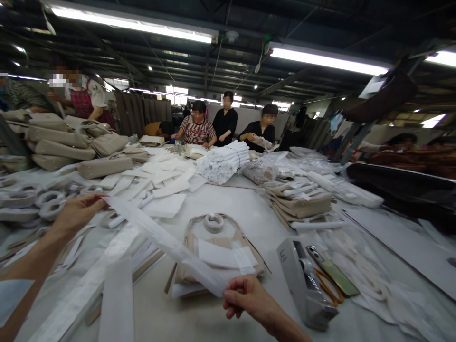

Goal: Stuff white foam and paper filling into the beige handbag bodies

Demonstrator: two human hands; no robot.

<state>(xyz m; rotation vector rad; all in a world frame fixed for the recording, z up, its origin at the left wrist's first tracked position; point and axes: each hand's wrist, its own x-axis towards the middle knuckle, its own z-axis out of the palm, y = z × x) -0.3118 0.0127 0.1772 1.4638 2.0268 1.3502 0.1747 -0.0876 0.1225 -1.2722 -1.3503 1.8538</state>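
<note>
A long white translucent strip (160,240) is stretched slantwise between my two hands. My left hand (82,211), raised at the left, pinches its upper end. The lower end is pinched in my right hand (245,297), just in front of a beige handbag (190,270). That bag lies flat on the table with its strap looped toward the back. White paper pieces (217,254) rest on the bag, and a roll of pale tape (213,222) sits inside the strap loop. Part of the bag is hidden behind the strip.
To the right stand a grey tape dispenser (302,285) and a green phone (333,270). Beige bags (64,137) are piled at the left, near several tape rolls (52,204). A bundle of white rolled tubes (224,161) lies farther back. Several people work across the table.
</note>
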